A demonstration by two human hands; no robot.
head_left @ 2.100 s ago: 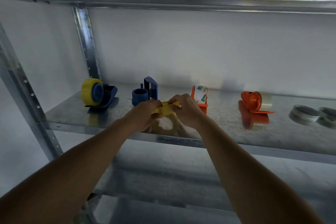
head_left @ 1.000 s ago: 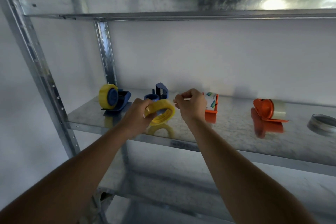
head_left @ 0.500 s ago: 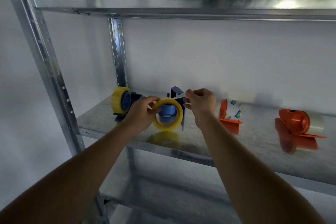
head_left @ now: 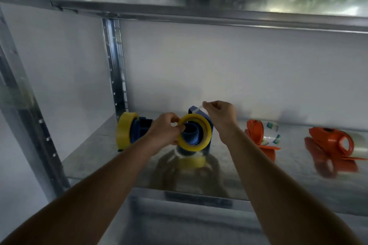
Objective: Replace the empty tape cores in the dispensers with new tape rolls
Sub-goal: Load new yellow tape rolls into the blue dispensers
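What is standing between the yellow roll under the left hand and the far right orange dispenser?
In the head view, another orange dispenser holding a printed clear roll stands between them, with the right forearm crossing in front.

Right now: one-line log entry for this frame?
step: seating yellow tape roll on blue dispenser | left hand: holds roll | right hand: pinches tape end | shelf

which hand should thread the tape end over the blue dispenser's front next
Right. The right hand already pinches the pulled-out tape end above the blue dispenser. The left hand is busy holding the yellow tape roll around the hub, so it should probably stay there.
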